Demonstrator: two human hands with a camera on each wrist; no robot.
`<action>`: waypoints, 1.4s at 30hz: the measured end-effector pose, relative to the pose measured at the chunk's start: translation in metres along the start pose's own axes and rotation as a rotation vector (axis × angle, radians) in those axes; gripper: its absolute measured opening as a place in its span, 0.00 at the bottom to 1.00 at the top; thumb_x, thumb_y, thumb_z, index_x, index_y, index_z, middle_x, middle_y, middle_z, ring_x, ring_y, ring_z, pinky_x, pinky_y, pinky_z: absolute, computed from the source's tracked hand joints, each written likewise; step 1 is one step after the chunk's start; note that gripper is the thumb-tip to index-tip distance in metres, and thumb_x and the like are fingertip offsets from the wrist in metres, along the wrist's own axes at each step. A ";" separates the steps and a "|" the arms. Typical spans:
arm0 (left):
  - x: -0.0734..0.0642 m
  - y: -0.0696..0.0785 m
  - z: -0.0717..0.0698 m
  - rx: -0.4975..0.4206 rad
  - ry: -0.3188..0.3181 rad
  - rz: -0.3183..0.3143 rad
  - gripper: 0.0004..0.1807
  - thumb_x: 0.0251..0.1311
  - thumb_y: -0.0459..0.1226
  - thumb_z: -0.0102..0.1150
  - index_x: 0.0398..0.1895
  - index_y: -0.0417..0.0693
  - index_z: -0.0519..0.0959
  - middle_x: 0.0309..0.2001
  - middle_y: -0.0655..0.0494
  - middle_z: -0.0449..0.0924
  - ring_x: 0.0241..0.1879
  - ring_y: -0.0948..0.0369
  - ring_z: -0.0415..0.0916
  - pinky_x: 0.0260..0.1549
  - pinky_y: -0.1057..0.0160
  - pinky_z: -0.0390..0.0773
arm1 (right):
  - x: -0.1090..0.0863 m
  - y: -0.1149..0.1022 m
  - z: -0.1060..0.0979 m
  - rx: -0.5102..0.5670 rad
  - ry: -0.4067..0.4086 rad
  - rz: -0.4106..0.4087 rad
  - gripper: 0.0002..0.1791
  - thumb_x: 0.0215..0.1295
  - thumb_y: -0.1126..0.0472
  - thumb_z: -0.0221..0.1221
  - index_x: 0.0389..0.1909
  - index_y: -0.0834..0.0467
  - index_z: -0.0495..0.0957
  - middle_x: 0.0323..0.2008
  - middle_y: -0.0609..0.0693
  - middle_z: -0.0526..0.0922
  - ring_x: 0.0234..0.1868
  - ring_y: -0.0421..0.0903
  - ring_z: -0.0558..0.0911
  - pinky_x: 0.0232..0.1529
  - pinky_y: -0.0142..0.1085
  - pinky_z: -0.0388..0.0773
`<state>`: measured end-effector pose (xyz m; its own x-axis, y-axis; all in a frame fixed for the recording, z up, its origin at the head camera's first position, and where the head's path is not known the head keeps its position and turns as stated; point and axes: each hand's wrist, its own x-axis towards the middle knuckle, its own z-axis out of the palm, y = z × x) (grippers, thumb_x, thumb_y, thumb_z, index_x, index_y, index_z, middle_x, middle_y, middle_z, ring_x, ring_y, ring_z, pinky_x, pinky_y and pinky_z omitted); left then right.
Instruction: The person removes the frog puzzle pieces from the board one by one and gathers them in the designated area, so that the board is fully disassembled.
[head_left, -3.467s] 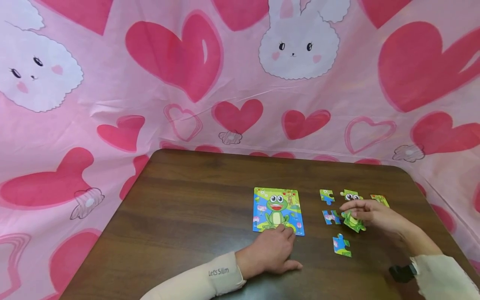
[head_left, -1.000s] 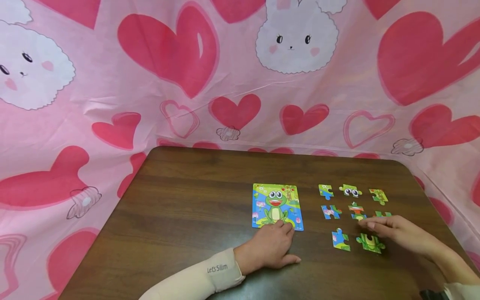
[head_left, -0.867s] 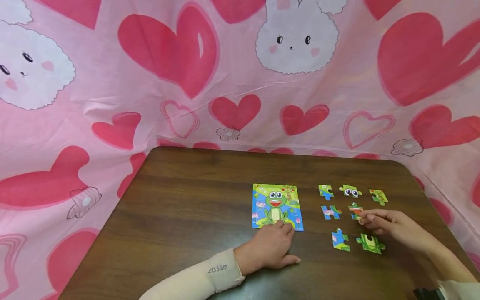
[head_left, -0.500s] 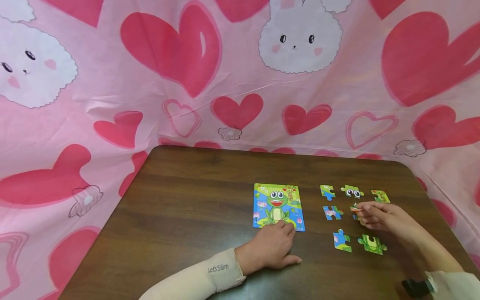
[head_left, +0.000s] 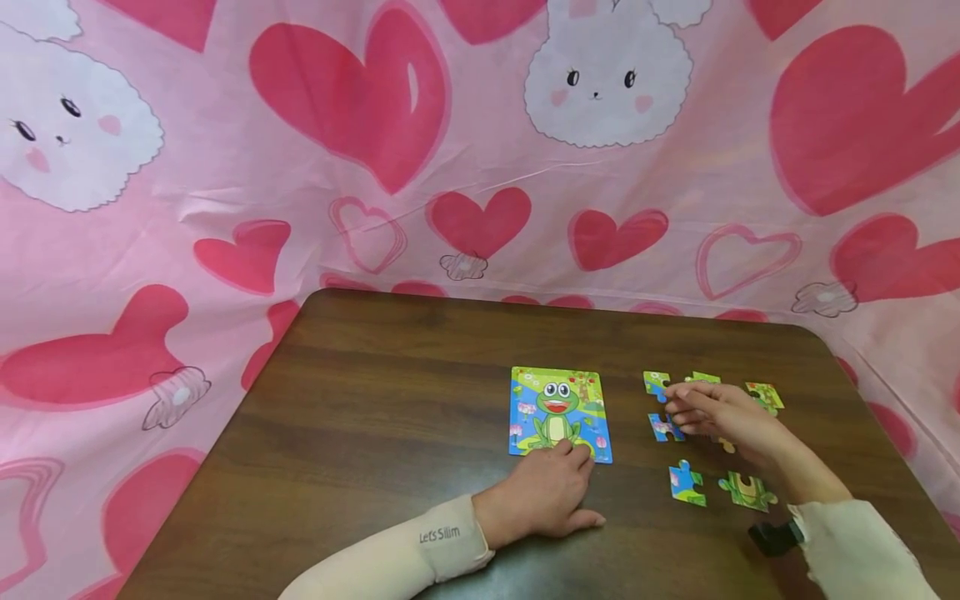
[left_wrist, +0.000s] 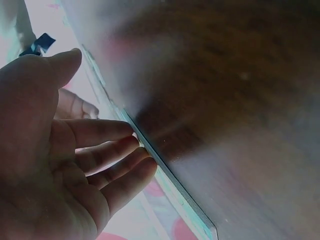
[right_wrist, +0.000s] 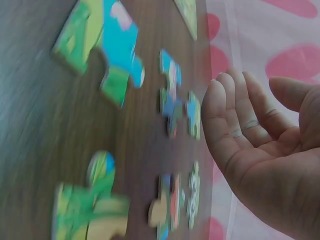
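My left hand (head_left: 543,496) rests its fingertips on the lower edge of a square frog picture board (head_left: 558,408), thumb out to the side. In the left wrist view the fingertips of that hand (left_wrist: 95,155) touch the board's thin edge. My right hand (head_left: 723,417) hovers over several loose jigsaw pieces, fingertips right by the top left piece (head_left: 655,383) and the middle left piece (head_left: 662,427). Its fingers bend loosely, and the right wrist view shows nothing in this hand (right_wrist: 260,125). In the head view it hides the central piece and most of the eyes piece, which the right wrist view shows (right_wrist: 192,195).
A blue corner piece (head_left: 686,483) and a green frog-body piece (head_left: 748,492) lie nearer the front. The top right piece (head_left: 765,396) is partly covered. Beyond the brown wooden table (head_left: 360,392) hangs a pink cloth (head_left: 480,150) with hearts and rabbits.
My right hand sets down the frog-body piece, moves to the middle row's right side, touches the central piece, then goes left over the pieces. The left hand stays on the board.
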<state>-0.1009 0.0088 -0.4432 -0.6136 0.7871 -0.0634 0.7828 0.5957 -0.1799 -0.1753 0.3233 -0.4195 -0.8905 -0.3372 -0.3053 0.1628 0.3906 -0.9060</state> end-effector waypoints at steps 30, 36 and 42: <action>-0.011 -0.072 0.008 -0.300 -0.186 -0.356 0.51 0.63 0.71 0.48 0.83 0.63 0.45 0.83 0.56 0.42 0.83 0.53 0.39 0.78 0.45 0.47 | 0.069 -0.036 0.073 -0.005 -0.086 -0.017 0.24 0.79 0.57 0.52 0.64 0.72 0.71 0.49 0.63 0.85 0.46 0.49 0.86 0.49 0.40 0.85; -0.012 -0.078 0.014 -0.316 -0.216 -0.391 0.54 0.61 0.72 0.50 0.83 0.61 0.45 0.84 0.56 0.41 0.83 0.54 0.38 0.78 0.44 0.44 | 0.073 -0.037 0.081 -0.080 -0.071 -0.039 0.22 0.77 0.57 0.54 0.61 0.70 0.75 0.51 0.66 0.84 0.47 0.52 0.86 0.50 0.44 0.85; -0.012 -0.083 0.015 -0.349 -0.230 -0.402 0.55 0.60 0.72 0.51 0.83 0.58 0.46 0.83 0.54 0.42 0.82 0.53 0.41 0.78 0.44 0.45 | 0.072 -0.037 0.085 -0.153 -0.043 -0.002 0.21 0.76 0.55 0.55 0.61 0.63 0.78 0.54 0.61 0.84 0.49 0.49 0.83 0.51 0.44 0.84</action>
<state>-0.1595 -0.0526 -0.4420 -0.8462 0.4562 -0.2753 0.4473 0.8890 0.0981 -0.2088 0.2115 -0.4330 -0.8713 -0.3729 -0.3189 0.0916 0.5148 -0.8524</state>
